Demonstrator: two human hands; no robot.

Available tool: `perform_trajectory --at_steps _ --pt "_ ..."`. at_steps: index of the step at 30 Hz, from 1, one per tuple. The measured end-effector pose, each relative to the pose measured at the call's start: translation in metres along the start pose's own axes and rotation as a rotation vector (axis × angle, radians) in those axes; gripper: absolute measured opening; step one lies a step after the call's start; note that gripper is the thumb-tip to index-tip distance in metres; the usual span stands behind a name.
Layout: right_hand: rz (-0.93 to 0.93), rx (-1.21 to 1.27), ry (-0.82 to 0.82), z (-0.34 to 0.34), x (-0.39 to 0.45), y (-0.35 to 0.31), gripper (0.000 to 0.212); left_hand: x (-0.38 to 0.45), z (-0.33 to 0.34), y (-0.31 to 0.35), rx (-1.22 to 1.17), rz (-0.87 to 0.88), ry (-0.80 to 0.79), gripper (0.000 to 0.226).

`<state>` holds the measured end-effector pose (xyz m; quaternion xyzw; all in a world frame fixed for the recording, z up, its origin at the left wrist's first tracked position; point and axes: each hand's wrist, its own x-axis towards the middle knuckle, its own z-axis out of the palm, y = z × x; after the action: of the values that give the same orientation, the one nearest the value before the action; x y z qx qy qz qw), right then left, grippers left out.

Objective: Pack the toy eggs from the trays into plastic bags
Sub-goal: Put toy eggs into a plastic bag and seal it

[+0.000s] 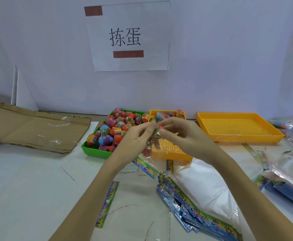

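What is lying around my bench besides the work itself

A white paper sign (128,36) with two printed characters is hanging on the pale wall (229,58) in front of me, and two dark red strips of tape are holding it, one at its top left corner and one near its bottom edge. To my left a flattened cardboard sheet (32,129) is lying on the white table (29,185), its near edge hanging over the tabletop, with clear tape glinting on its surface. Behind the cardboard a folded white board (22,91) is leaning upright against the wall.
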<state>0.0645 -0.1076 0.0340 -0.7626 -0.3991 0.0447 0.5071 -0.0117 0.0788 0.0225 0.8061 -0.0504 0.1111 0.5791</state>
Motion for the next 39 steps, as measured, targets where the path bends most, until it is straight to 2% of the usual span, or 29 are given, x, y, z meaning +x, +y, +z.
perform_trajectory --at_steps 2,5,9,13,24,28,34,39 --pt "-0.008 -0.108 0.008 0.002 -0.001 0.001 0.033 0.000 0.000 -0.002 0.028 0.001 0.025 0.037" --pt "-0.037 -0.202 0.049 0.005 -0.002 0.002 0.031 0.000 0.001 -0.005 0.100 0.027 0.071 0.033" --pt "-0.058 -0.225 0.051 0.004 -0.002 0.004 0.022 0.002 0.003 -0.006 0.141 0.104 0.122 0.032" --pt "-0.052 -0.186 -0.030 0.008 -0.001 0.000 0.033 0.000 0.002 -0.007 0.164 0.157 0.135 0.033" --pt "-0.023 -0.217 -0.109 0.003 -0.001 -0.002 0.023 0.001 0.001 -0.014 0.452 0.285 0.174 0.036" --pt "0.005 -0.131 -0.109 0.002 -0.001 -0.004 0.026 0.002 0.002 -0.013 0.426 0.302 0.180 0.038" --pt "-0.001 -0.172 -0.102 0.001 -0.002 -0.005 0.012 0.000 0.002 -0.012 0.434 0.301 0.173 0.037" --pt "-0.045 -0.188 -0.022 0.006 -0.003 -0.006 0.008 0.002 0.004 -0.012 0.411 0.289 0.274 0.037"
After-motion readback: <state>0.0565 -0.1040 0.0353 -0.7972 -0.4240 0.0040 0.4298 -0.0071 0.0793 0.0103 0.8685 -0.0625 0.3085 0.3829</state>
